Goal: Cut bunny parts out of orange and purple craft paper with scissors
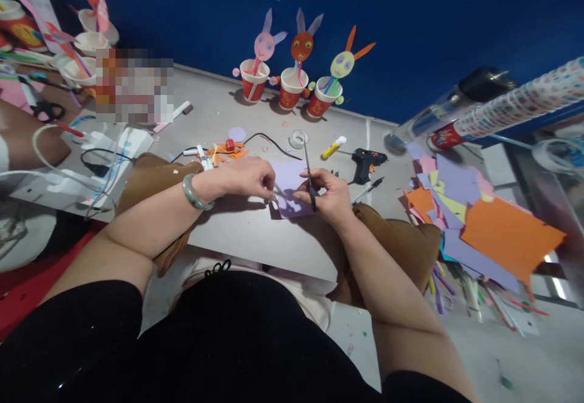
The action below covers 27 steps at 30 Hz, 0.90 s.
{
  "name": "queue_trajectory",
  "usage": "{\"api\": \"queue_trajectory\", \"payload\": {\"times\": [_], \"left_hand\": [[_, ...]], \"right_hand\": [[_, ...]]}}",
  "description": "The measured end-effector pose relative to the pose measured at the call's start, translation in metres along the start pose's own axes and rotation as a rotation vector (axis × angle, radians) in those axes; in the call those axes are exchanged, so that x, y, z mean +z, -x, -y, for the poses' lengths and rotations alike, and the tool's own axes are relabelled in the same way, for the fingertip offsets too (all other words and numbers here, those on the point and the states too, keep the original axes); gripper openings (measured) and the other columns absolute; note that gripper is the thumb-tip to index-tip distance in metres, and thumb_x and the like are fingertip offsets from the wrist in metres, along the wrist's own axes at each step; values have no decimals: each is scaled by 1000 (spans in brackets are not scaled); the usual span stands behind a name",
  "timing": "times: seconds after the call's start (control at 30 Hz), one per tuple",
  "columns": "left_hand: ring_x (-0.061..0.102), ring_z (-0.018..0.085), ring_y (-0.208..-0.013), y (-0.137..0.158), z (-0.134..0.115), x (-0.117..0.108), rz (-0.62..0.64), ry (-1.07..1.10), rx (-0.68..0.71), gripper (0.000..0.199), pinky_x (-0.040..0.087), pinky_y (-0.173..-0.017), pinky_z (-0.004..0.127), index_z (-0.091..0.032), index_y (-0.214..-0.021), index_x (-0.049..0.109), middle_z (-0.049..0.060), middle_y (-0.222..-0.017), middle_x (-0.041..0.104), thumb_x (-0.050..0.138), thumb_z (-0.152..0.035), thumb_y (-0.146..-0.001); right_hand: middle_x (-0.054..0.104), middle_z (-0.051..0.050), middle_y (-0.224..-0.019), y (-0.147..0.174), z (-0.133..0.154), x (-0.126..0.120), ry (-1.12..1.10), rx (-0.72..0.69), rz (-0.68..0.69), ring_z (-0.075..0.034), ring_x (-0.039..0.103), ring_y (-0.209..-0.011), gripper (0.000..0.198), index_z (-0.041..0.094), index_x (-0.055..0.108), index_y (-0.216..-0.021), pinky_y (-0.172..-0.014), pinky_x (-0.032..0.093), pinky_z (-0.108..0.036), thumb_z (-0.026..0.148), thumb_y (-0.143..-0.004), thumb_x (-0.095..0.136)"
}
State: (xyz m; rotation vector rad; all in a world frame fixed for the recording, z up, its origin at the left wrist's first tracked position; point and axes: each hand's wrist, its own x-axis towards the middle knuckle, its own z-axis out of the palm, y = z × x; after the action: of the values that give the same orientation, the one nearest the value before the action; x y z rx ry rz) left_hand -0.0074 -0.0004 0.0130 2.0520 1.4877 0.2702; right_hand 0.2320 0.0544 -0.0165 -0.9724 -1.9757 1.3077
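Observation:
My right hand [333, 196] is closed around a pair of scissors [308, 168], whose blades point up and away from me. Under and between the hands lies a sheet of purple paper [292, 175] on the table. My left hand [249, 178], with a jade-coloured bangle [196, 193] on the wrist, is curled at the paper's left edge. Its fingertips are pressed together, and whatever they pinch is too small to make out. Beyond the paper sit a roll of tape [298, 140] and a yellow glue stick [333, 148].
Three red paper cups [292, 95] with paper rabbits stand against the blue wall. A black glue gun [365, 164] and a pen lie right; a stack of coloured paper [506, 232] overhangs farther right. Orange scraps [228, 152] and power strips [77, 187] are left, near another person's arm.

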Motion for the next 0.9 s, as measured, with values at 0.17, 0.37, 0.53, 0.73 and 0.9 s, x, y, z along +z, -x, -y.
{"api": "queue_trajectory", "payload": {"times": [0.17,0.37,0.53,0.73,0.9], "left_hand": [[61,19,-84,2,-1,0,-51,-10,153,25,44,-80,30,-17,-103,73,7,-98,72,67,-23,-79],[60,26,-103,13,-7,20,232,-112,364,50,46,-91,35,-20,-127,63,11,-121,64,67,-20,-77],[59,25,-97,10,-9,31,201,-158,384,21,44,-85,35,-18,-103,66,10,-106,67,65,-26,-83],[59,18,-79,3,-4,16,101,-21,256,18,41,-74,29,-18,-97,71,5,-88,70,62,-31,-89],[65,18,-89,-10,4,27,-19,-26,164,23,46,-84,30,-17,-106,72,7,-100,75,54,-23,-95]], "right_hand": [[69,1,-69,-2,-4,0,-35,18,-112,-14,59,-61,59,21,68,-95,-64,45,-30,60,-58,94],[67,2,-70,-2,-9,0,-78,-6,-146,-13,57,-63,55,20,68,-95,-66,45,-30,56,-61,93],[67,1,-71,-3,-8,0,-28,10,-151,-13,56,-61,52,21,67,-95,-63,45,-29,57,-65,90],[67,2,-67,-6,-20,4,93,103,-25,-15,61,-60,42,20,68,-98,-64,50,-30,46,-70,85],[74,-3,-74,-7,-26,5,215,123,36,-19,68,-69,31,20,67,-99,-71,55,-32,32,-73,80]]}}
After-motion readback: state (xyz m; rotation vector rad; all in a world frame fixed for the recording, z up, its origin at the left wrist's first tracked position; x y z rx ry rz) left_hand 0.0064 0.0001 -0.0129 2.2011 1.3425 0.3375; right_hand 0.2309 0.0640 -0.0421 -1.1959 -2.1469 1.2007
